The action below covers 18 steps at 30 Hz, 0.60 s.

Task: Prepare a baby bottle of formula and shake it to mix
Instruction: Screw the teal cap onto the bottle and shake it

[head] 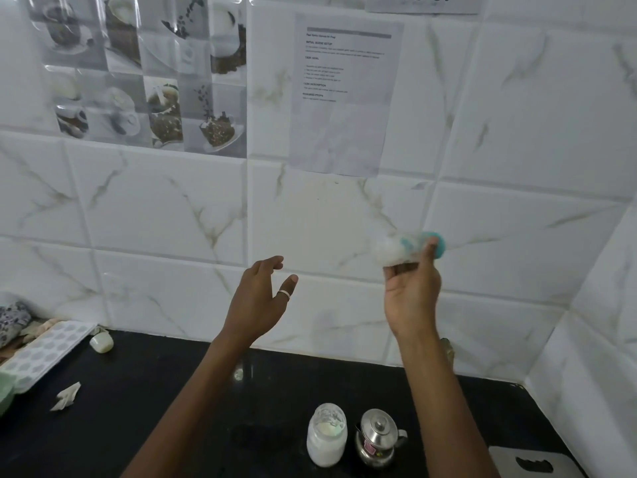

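Head view, reading left to right: an ice tray (44,351) sits at the counter's (179,401) nine o'clock edge. The left hand (258,300) hangs empty, fingers spread apart. The right hand (412,291) clamps the blurred baby bottle (401,250), long axis roughly level, teal end toward three o'clock. Open air separates both hands. At six o'clock stand a powder jar (327,436) and steel pot (377,438), well below.

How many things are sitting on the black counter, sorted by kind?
Jar of white powder: 1
Steel pot with lid: 1
Silicone mould tray: 1
Small pale cap: 1
Crumpled paper scrap: 1
Grey board, bottom right: 1
Total: 6
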Available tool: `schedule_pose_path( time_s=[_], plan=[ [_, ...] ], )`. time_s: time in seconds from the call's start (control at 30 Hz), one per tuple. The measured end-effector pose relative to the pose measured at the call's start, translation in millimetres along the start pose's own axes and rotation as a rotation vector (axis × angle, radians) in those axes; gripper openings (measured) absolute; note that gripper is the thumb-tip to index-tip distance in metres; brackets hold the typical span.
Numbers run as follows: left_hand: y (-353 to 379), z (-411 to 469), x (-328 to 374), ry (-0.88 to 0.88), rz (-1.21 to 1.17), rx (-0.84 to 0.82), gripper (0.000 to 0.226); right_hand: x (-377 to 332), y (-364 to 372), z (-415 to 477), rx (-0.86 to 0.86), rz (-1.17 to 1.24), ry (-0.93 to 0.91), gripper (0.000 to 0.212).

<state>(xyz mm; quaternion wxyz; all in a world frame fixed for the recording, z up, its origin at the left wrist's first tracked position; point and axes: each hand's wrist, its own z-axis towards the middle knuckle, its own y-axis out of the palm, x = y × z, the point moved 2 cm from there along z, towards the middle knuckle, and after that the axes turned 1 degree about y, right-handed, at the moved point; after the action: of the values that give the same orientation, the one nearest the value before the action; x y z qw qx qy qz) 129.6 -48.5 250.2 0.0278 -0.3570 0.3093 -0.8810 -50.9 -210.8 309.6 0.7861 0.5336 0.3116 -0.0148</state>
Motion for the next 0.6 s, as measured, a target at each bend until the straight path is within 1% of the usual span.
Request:
schedule_pose_path(
  time_s=[0.07, 0.1, 0.17, 0.2, 0.23, 0.3, 0.37, 0.4, 0.43, 0.47, 0.53, 0.6],
  plan=[
    [-1.6, 1.1, -2.4, -0.007, -0.001, 0.008, 0.053, 2.4, 1.4, -1.6, 0.008, -0.048, 0.006, 0.048],
    [-1.3, 2.0, -1.6, -0.008, -0.006, 0.008, 0.053, 9.4, 1.8, -6.2, -0.006, -0.149, 0.041, 0.048],
    [0.2, 2.9, 1.0, -0.005, -0.013, 0.002, 0.053, 25.9, 0.8, -19.1, -0.088, -0.394, 0.137, 0.058],
    [1.1, 2.9, 2.5, 0.0, -0.015, -0.001, 0.053, 30.0, 0.0, -23.2, -0.123, -0.471, 0.153, 0.062],
    [1.7, 2.8, 4.1, 0.005, -0.018, -0.004, 0.053, 29.6, -0.6, -23.1, -0.127, -0.475, 0.137, 0.059],
    [1.1, 2.1, 4.8, 0.011, -0.023, -0.004, 0.053, 18.5, -1.2, -16.1, -0.061, -0.273, 0.081, 0.042],
    [-0.6, 2.5, 3.7, 0.013, -0.02, 0.002, 0.053, 2.0, -0.9, -5.1, 0.026, -0.055, -0.014, 0.042],
    [-1.4, 3.1, 3.0, 0.011, -0.02, 0.005, 0.053, -2.2, -0.1, -1.6, 0.047, -0.017, -0.056, 0.045],
    [-1.5, 3.7, 2.6, 0.01, -0.019, 0.006, 0.053, -2.1, 1.4, -1.0, 0.046, -0.033, -0.072, 0.047],
    [-1.0, 4.3, 2.6, 0.009, -0.021, 0.007, 0.053, 2.5, 4.0, -4.1, 0.043, -0.094, -0.049, 0.047],
    [1.2, 4.4, 4.4, 0.014, -0.025, 0.006, 0.052, 19.8, 5.0, -16.4, -0.013, -0.32, 0.054, 0.049],
    [3.5, 3.7, 6.7, 0.025, -0.022, 0.004, 0.052, 34.1, 4.5, -29.3, -0.102, -0.501, 0.151, 0.06]
  ],
)
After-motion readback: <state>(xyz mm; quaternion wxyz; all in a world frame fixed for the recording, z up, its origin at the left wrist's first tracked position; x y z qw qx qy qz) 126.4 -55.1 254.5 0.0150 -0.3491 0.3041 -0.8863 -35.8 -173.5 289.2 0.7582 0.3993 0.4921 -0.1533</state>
